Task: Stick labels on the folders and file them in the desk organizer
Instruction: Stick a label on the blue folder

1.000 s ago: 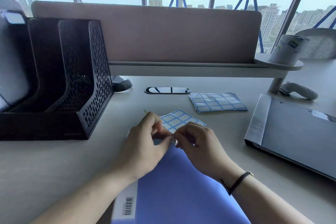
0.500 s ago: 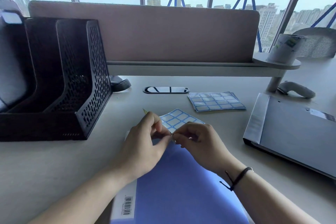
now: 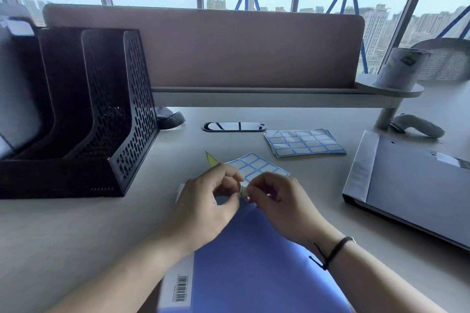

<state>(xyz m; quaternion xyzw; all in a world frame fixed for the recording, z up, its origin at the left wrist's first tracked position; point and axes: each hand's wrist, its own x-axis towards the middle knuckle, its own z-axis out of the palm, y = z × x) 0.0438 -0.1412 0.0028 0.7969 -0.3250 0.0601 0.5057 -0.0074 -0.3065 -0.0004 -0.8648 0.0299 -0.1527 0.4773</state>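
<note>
Both grips meet above the flat blue plastic folder [image 3: 254, 262] on the pale desk [image 3: 63, 236]: left hand [image 3: 208, 206] and right hand [image 3: 277, 206] pinch one small white sticker label [image 3: 243, 192], flimsy and tacky, so hold edges only; black mesh desk organizer [image 3: 101, 114] stands left

A: Where's the desk organizer [image 3: 101, 114]?
B: Far left on the desk [image 3: 63, 231]. Folder [image 3: 254, 262] lies front centre, label sheet [image 3: 256, 165] just behind it.
A: Other labels?
B: Stack of label sheets [image 3: 304, 142] further back, right of centre. Binder [image 3: 417, 185] lies at the right, partition [image 3: 203, 48] behind everything.
</note>
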